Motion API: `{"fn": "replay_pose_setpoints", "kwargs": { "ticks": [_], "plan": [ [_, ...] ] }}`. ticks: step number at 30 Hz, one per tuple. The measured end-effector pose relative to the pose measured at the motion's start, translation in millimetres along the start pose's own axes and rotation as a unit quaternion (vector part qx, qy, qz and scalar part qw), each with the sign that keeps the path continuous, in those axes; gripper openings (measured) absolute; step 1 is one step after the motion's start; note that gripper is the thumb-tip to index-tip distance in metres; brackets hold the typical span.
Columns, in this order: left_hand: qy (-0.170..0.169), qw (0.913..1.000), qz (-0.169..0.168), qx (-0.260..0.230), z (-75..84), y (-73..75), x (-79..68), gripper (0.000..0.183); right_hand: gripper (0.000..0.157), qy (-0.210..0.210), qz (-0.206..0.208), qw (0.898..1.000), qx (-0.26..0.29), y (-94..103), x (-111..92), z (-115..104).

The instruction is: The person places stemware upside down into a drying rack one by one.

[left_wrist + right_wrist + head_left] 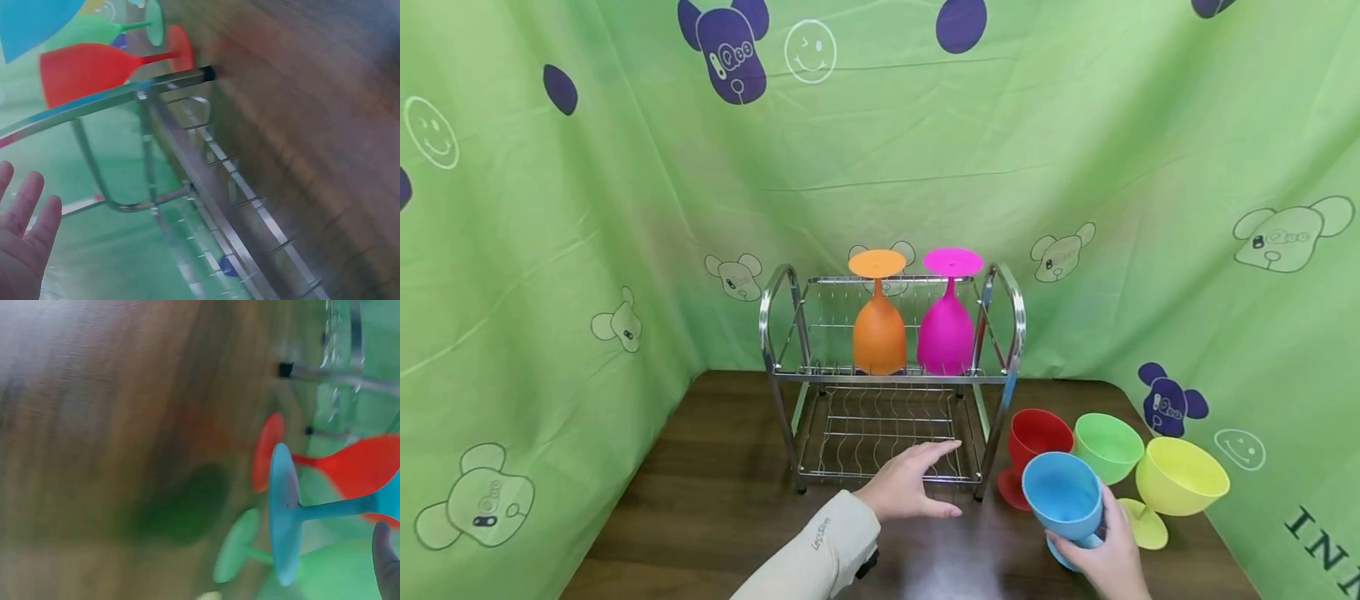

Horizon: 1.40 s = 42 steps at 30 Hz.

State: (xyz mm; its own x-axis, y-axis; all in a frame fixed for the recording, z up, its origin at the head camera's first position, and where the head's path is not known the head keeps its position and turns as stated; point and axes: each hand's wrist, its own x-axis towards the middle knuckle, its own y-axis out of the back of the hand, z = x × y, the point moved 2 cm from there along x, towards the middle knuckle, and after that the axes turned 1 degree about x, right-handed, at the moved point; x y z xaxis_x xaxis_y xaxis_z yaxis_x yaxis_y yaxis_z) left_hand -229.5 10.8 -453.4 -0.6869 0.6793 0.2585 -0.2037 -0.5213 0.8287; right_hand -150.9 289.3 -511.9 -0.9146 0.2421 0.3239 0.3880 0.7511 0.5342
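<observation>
In the head view my right hand (1111, 546) grips a blue goblet (1063, 496) by the lower bowl, its mouth facing up. The right wrist view shows the goblet's round base (285, 515) apart from the table. My left hand (910, 483) holds nothing, thumb and fingers spread, in front of the rack's lower tier. On the upper tier of the metal dish rack (891, 377), an orange goblet (880, 333) and a magenta goblet (946, 333) stand upside down. A red goblet (1037, 437), a green goblet (1107, 450) and a yellow goblet (1180, 475) stand upright beside the rack.
The rack's lower tier (887, 433) has curved wire dividers. A brown wooden table (700, 500) carries the rack and goblets. Green printed cloth (880, 167) hangs close behind and on both sides.
</observation>
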Motion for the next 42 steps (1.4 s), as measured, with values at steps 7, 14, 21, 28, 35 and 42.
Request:
{"fn": "replay_pose_setpoints", "kwargs": {
  "ticks": [7,14,21,28,35,42],
  "plan": [
    [-0.036,0.9978,-0.025,0.051,4.6,36.2,-11.9,0.093,0.102,0.182,-0.018,0.983,-0.030,-30.9,7.3,-45.9],
    [-0.073,0.9927,-0.029,0.092,2.0,58.9,-24.7,0.100,0.099,0.276,-0.045,0.956,-0.089,-53.7,6.1,-83.2],
    [-0.127,0.9738,0.014,0.188,-1.7,70.4,-39.9,0.103,0.093,0.310,-0.068,0.934,-0.162,-73.3,8.0,-107.9],
    [-0.142,0.9625,0.040,0.228,4.5,76.5,-51.8,0.099,0.088,0.301,-0.098,0.928,-0.195,-78.8,16.2,-135.1],
    [-0.056,0.9911,0.013,0.120,-9.0,81.5,-56.9,0.098,0.087,0.293,-0.170,0.918,-0.205,-86.3,25.5,-151.7],
    [-0.069,0.9902,-0.003,0.121,-17.7,84.1,-61.7,0.100,0.086,0.341,-0.194,0.902,-0.181,-98.3,30.9,-169.0]
  ]
}}
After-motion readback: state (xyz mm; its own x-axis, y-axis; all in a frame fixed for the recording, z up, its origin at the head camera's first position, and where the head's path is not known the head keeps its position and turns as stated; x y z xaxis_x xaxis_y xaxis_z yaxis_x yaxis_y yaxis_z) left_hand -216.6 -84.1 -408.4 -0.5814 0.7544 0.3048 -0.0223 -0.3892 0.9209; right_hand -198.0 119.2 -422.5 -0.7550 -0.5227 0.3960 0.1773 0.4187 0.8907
